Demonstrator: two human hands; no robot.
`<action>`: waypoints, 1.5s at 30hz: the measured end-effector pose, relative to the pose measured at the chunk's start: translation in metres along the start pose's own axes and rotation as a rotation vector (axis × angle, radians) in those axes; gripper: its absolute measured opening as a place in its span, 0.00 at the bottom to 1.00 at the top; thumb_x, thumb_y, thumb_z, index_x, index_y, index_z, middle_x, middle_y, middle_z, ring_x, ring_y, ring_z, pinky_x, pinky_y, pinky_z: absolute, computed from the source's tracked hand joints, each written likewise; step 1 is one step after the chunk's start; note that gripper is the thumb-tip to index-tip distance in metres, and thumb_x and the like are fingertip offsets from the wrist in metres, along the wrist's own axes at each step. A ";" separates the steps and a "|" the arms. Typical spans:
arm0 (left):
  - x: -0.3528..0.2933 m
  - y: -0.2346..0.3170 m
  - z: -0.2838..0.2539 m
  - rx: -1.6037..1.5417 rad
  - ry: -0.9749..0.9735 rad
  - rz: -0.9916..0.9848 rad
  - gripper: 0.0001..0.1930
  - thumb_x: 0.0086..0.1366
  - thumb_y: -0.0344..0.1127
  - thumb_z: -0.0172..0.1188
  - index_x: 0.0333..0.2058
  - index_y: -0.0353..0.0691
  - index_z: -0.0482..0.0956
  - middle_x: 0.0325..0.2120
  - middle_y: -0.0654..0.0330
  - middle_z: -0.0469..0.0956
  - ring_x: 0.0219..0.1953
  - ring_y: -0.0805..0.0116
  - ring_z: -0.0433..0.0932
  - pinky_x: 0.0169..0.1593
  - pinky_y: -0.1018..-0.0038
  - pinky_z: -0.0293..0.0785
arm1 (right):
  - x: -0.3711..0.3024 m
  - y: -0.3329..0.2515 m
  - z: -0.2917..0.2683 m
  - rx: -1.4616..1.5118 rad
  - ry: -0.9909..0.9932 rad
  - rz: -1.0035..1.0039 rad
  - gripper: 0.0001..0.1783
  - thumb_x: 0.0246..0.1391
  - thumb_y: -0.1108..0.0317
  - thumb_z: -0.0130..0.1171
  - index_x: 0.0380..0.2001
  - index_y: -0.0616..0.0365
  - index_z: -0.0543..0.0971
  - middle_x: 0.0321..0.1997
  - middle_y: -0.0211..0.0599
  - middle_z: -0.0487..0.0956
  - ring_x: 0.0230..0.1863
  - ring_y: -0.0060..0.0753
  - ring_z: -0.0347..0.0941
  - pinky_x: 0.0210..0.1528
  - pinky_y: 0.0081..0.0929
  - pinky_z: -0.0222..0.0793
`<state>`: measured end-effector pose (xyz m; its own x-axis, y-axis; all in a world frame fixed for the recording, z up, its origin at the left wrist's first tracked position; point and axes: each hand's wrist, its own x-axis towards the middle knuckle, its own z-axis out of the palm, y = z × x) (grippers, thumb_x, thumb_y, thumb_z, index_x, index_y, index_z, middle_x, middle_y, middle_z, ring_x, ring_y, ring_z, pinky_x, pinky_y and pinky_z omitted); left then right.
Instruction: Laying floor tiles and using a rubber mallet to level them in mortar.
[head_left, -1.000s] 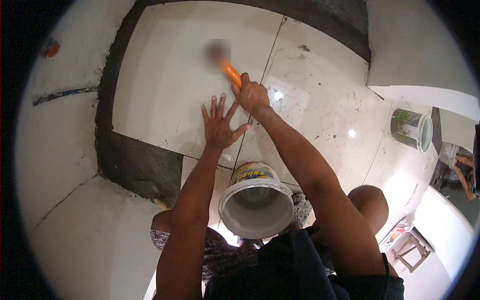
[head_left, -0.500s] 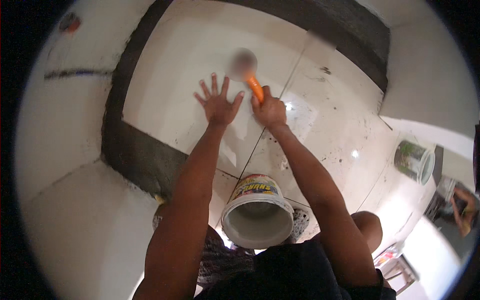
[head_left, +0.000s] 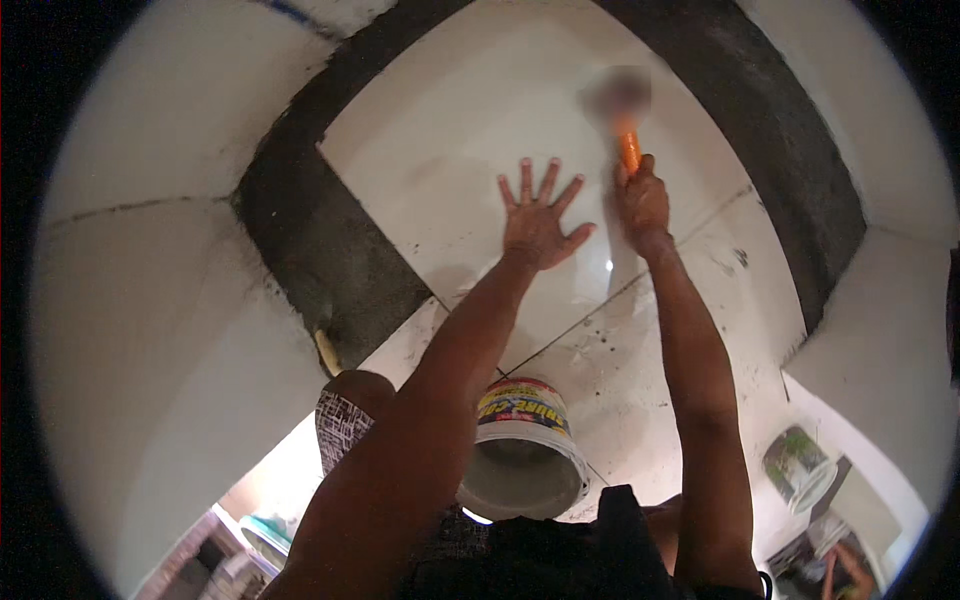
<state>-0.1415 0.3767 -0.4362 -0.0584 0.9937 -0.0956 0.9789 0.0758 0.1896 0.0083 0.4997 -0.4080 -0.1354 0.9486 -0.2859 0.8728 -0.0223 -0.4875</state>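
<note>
My left hand (head_left: 538, 228) lies palm down on a large glossy cream floor tile (head_left: 455, 130), its fingers spread. To its right, my right hand (head_left: 643, 205) is wrapped round the orange handle of a mallet (head_left: 628, 148). The mallet's dark head is blurred and sits over the far right part of the tile; I cannot tell whether it touches the surface. Between my forearms, close to my body, stands a white bucket (head_left: 523, 408) with a colourful label and greyish inside.
Dark grey mortar strips (head_left: 350, 240) border the tile along the walls. A pale handle (head_left: 327, 352) rests by the left wall. At the lower right are a green-stained bucket (head_left: 795, 462) and part of another person (head_left: 848, 572). A turquoise-rimmed basin (head_left: 264, 538) shows lower left.
The view has turned, and the tile and walls appear rotated. Both hands have shifted, with the mallet now farther from my left hand. My left hand stays spread on the tile.
</note>
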 end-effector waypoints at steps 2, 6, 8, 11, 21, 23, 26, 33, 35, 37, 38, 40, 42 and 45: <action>0.000 -0.001 0.002 -0.019 -0.022 -0.006 0.45 0.65 0.78 0.40 0.75 0.65 0.50 0.78 0.55 0.38 0.77 0.36 0.28 0.70 0.27 0.22 | 0.023 -0.013 -0.001 -0.088 0.028 -0.038 0.25 0.69 0.46 0.47 0.50 0.60 0.67 0.40 0.64 0.82 0.43 0.70 0.80 0.47 0.59 0.78; 0.001 -0.003 0.006 -0.112 -0.018 -0.002 0.45 0.65 0.78 0.41 0.75 0.65 0.52 0.78 0.56 0.38 0.77 0.36 0.27 0.70 0.28 0.20 | 0.069 -0.042 0.000 -0.088 0.040 -0.060 0.27 0.70 0.46 0.46 0.51 0.63 0.68 0.42 0.66 0.82 0.46 0.66 0.81 0.50 0.58 0.79; 0.000 -0.003 0.005 -0.105 0.010 -0.010 0.45 0.64 0.78 0.42 0.75 0.65 0.54 0.78 0.57 0.38 0.77 0.36 0.28 0.70 0.28 0.20 | 0.088 -0.055 0.004 -0.134 -0.018 -0.035 0.29 0.69 0.45 0.47 0.51 0.64 0.68 0.43 0.67 0.82 0.47 0.66 0.81 0.50 0.58 0.78; -0.001 -0.003 0.005 -0.129 0.025 -0.006 0.44 0.65 0.77 0.43 0.74 0.65 0.54 0.78 0.57 0.38 0.77 0.37 0.28 0.70 0.27 0.20 | 0.120 -0.071 0.007 -0.124 0.131 -0.180 0.30 0.70 0.45 0.45 0.53 0.66 0.67 0.42 0.69 0.81 0.46 0.71 0.80 0.47 0.57 0.79; -0.002 -0.004 0.002 -0.167 0.043 -0.012 0.42 0.64 0.74 0.48 0.73 0.65 0.58 0.78 0.56 0.40 0.77 0.37 0.30 0.70 0.26 0.22 | 0.133 -0.112 0.048 -0.190 -0.035 -0.313 0.28 0.68 0.44 0.49 0.52 0.63 0.68 0.41 0.65 0.83 0.45 0.67 0.82 0.47 0.57 0.80; -0.002 -0.004 0.002 -0.164 0.029 -0.008 0.42 0.63 0.74 0.49 0.73 0.65 0.59 0.77 0.56 0.41 0.77 0.37 0.31 0.70 0.26 0.23 | 0.132 -0.124 0.050 -0.212 -0.035 -0.386 0.29 0.68 0.44 0.48 0.53 0.62 0.67 0.41 0.64 0.83 0.45 0.66 0.82 0.45 0.57 0.80; -0.002 -0.004 0.003 -0.185 0.032 -0.011 0.43 0.62 0.75 0.49 0.73 0.65 0.59 0.77 0.56 0.42 0.77 0.36 0.31 0.69 0.25 0.24 | 0.126 -0.132 0.053 -0.177 -0.072 -0.414 0.30 0.68 0.43 0.48 0.54 0.62 0.67 0.41 0.64 0.83 0.46 0.66 0.82 0.46 0.58 0.80; 0.001 -0.005 0.014 -0.078 0.060 -0.010 0.44 0.62 0.79 0.43 0.73 0.66 0.58 0.77 0.57 0.42 0.77 0.36 0.31 0.69 0.23 0.25 | 0.094 -0.123 0.057 -0.214 -0.100 -0.491 0.30 0.68 0.43 0.47 0.54 0.61 0.69 0.41 0.61 0.83 0.45 0.67 0.82 0.45 0.58 0.79; 0.001 -0.004 0.016 -0.105 0.017 -0.008 0.44 0.63 0.80 0.42 0.73 0.67 0.58 0.78 0.58 0.41 0.77 0.36 0.31 0.69 0.23 0.25 | 0.083 -0.109 0.054 -0.226 -0.136 -0.513 0.29 0.68 0.43 0.48 0.54 0.60 0.69 0.41 0.61 0.83 0.45 0.67 0.82 0.45 0.58 0.79; 0.001 -0.004 0.016 -0.060 0.052 -0.002 0.44 0.63 0.80 0.41 0.73 0.67 0.57 0.77 0.57 0.42 0.77 0.36 0.32 0.69 0.23 0.26 | 0.073 -0.087 0.044 -0.295 -0.173 -0.538 0.29 0.68 0.43 0.48 0.54 0.60 0.69 0.42 0.62 0.83 0.45 0.66 0.82 0.44 0.59 0.79; 0.001 -0.004 0.015 -0.049 0.014 -0.004 0.44 0.63 0.80 0.41 0.73 0.68 0.57 0.77 0.57 0.42 0.77 0.35 0.32 0.69 0.23 0.26 | 0.067 -0.074 0.038 -0.248 -0.142 -0.469 0.29 0.69 0.43 0.47 0.54 0.60 0.70 0.41 0.63 0.83 0.45 0.68 0.81 0.45 0.59 0.78; -0.001 -0.005 0.013 -0.086 0.084 -0.001 0.44 0.64 0.79 0.41 0.73 0.67 0.58 0.77 0.56 0.43 0.77 0.35 0.33 0.69 0.23 0.27 | 0.059 -0.052 0.028 -0.160 -0.081 -0.323 0.31 0.69 0.42 0.46 0.55 0.61 0.70 0.39 0.64 0.83 0.45 0.72 0.80 0.46 0.59 0.76; -0.003 -0.007 0.013 -0.155 0.087 0.019 0.44 0.64 0.79 0.42 0.73 0.65 0.58 0.77 0.55 0.45 0.77 0.35 0.35 0.69 0.24 0.28 | 0.041 -0.027 0.016 -0.033 -0.067 -0.145 0.27 0.69 0.46 0.50 0.54 0.61 0.69 0.43 0.64 0.83 0.45 0.68 0.81 0.44 0.59 0.78; -0.003 -0.006 0.018 -0.100 0.118 0.011 0.45 0.64 0.79 0.42 0.74 0.64 0.56 0.77 0.55 0.44 0.77 0.36 0.34 0.70 0.25 0.27 | 0.009 0.003 0.006 -0.183 -0.006 -0.070 0.26 0.69 0.46 0.49 0.52 0.61 0.68 0.43 0.65 0.82 0.45 0.70 0.81 0.43 0.59 0.78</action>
<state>-0.1440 0.3714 -0.4548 -0.0764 0.9968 0.0217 0.9555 0.0670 0.2874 0.0064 0.5066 -0.4173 -0.2007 0.9440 -0.2621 0.9319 0.1014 -0.3483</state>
